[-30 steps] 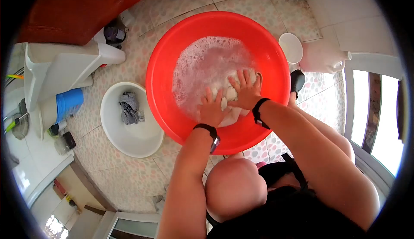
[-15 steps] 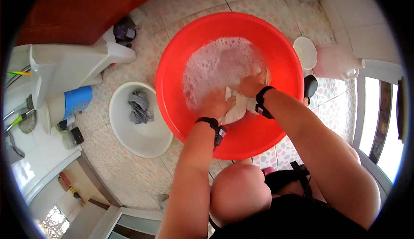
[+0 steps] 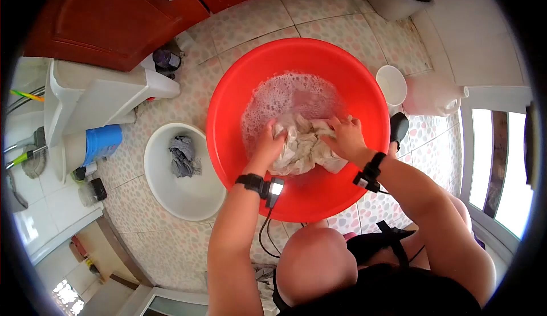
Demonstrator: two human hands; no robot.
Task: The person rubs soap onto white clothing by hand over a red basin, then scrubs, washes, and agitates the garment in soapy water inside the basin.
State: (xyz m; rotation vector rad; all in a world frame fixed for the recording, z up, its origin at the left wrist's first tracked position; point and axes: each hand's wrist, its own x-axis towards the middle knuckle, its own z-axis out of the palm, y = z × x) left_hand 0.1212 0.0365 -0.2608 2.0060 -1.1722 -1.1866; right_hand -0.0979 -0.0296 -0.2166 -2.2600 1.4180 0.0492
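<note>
A large red basin [image 3: 296,199] holds foamy, pinkish water [image 3: 310,96]. A bunched, wet cream-coloured cloth [image 3: 305,148] sits crumpled at the near side of the foam. My left hand [image 3: 268,147] grips the cloth's left side, its thumb and fingers closing on the folds. At the cloth's right side, my right hand [image 3: 346,138] has its fingers curled over the fabric. Some fingertips are lost in the folds. Both wrists wear black bands with small devices.
Left of the basin stands a white tub [image 3: 162,188] with a grey cloth [image 3: 183,156] in it. A white cup [image 3: 391,85] and a pinkish jug [image 3: 430,94] are at the right. Red cabinets [image 3: 114,19] line the back; a blue container [image 3: 102,144] is at the left.
The cream cloth has come up from the water and is gathered into a larger bunch. My hands have moved further apart, to its two sides. The camera view has shifted slightly.
</note>
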